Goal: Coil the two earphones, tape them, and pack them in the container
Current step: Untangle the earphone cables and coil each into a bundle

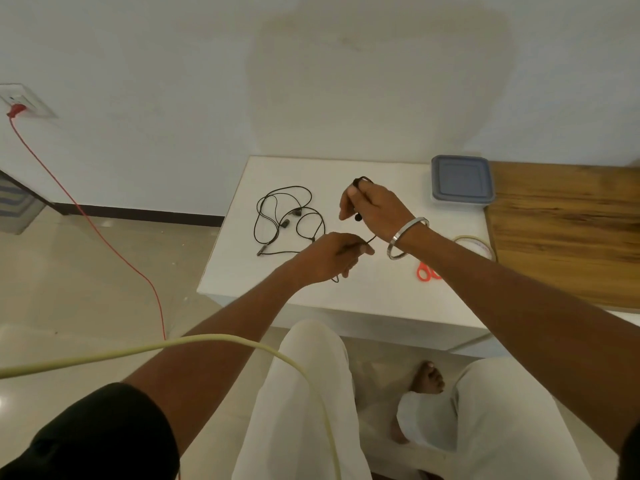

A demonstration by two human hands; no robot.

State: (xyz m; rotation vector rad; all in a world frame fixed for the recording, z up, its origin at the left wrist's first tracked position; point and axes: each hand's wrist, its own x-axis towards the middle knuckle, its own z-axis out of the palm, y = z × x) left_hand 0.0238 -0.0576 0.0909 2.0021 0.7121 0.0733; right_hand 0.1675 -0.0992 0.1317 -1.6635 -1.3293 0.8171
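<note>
A loose black earphone [289, 218] lies tangled on the white table [381, 299], left of my hands. My right hand [372, 209] is raised above the table, with the cord of a second black earphone [358, 217] looped over its fingers. My left hand [332, 254] pinches the free end of that same cord just below and to the left. A clear container with a grey-blue lid [460, 181] sits shut at the table's far right corner. A roll of tape [476, 245] lies right of my right wrist.
Orange-handled scissors [426, 271] lie partly under my right forearm. A wooden surface [568, 233] adjoins the table on the right. A red cable [104, 237] runs from a wall socket across the floor at left. A pale cable [207, 341] crosses in front of my legs.
</note>
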